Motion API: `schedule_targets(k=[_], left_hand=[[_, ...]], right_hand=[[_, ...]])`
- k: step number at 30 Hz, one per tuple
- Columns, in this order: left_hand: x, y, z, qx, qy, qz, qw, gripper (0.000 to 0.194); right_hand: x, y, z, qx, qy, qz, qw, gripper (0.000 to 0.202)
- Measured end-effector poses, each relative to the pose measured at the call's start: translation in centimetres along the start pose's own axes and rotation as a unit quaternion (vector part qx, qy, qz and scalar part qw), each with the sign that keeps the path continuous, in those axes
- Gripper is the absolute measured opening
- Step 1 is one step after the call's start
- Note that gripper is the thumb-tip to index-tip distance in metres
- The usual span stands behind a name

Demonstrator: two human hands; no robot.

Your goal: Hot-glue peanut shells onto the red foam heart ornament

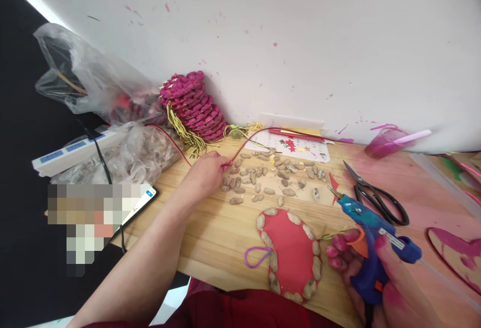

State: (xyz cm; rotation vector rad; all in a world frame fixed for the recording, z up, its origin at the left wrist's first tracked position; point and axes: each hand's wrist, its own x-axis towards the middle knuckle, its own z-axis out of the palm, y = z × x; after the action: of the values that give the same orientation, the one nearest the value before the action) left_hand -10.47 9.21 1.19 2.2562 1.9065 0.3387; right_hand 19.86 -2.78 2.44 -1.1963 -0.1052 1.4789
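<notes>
My right hand [391,288] is wrapped round a blue glue gun [370,218] with an orange trigger, its nozzle pointing up and to the left. My left hand [210,170] reaches to the left side of a scatter of loose peanuts [259,173]. Its fingers are pressed together, and whatever they pinch is hidden. Between my arms lies a red waisted cutout [291,253], with peanuts fixed around its edge. A purple cord loop [256,258] sticks out on its left, and yellow-green strings [332,234] on its right.
Black scissors [379,195] lie beyond the glue gun. A stack of magenta peanut pieces [195,105] leans on the wall. Plastic bags [101,82], a power strip [75,152] and a phone [139,205] are left. A stained cup [389,140] stands back right. A red-black cord [169,137] crosses behind my left hand.
</notes>
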Motion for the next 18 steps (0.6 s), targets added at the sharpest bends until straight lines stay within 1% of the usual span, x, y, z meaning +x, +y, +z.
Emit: schedule_targets(k=[1,3,5,8,11,15,18], left_hand=[[0.1,-0.2,0.2,0.008,0.008,-0.002,1.0,0.037],[0.1,-0.6,0.7,0.038,0.027,-0.001,0.999,0.039],[0.2,-0.8,0.9,0.075,0.049,-0.005,0.996,0.038],[0.2,-0.6,1.0,0.096,0.073,-0.026,0.992,0.036],[0.4,-0.1,0.6,0.065,0.064,-0.023,0.996,0.038],[0.4,0.2,-0.2,-0.041,0.034,0.003,0.999,0.031],[0.1,-0.1,-0.9,-0.141,-0.028,-0.002,0.99,0.021]], right_hand=[[-0.1,-0.1,0.2,0.003,0.032,0.014,0.999,0.04],[-0.3,-0.2,0.6,0.005,0.116,0.051,0.992,0.05],[-0.3,-0.2,0.7,-0.001,0.142,0.061,0.988,0.053],[0.0,0.0,0.2,-0.028,0.117,0.044,0.992,0.051],[0.2,0.2,-0.4,-0.05,0.088,0.031,0.994,0.048],[0.3,0.4,-0.9,-0.045,0.061,0.019,0.997,0.042],[0.4,0.4,-1.1,-0.022,0.049,0.018,0.998,0.04]])
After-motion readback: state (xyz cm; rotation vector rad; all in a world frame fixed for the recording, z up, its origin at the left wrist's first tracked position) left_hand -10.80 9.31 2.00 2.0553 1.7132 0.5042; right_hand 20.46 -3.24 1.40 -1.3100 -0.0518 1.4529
